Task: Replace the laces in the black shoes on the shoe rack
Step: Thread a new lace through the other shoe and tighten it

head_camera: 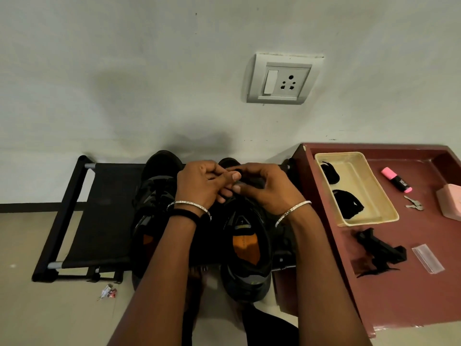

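Found black shoes side by side on shoe rack. Saw left hand and right hand curled together over right shoe's eyelets, pinching what looked like dark lace. Probably needed tight pinch near tip, straight feed through hole, even ends.

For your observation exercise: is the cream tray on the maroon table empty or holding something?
Holding something: two dark bundles, likely laces, lie inside the cream tray.
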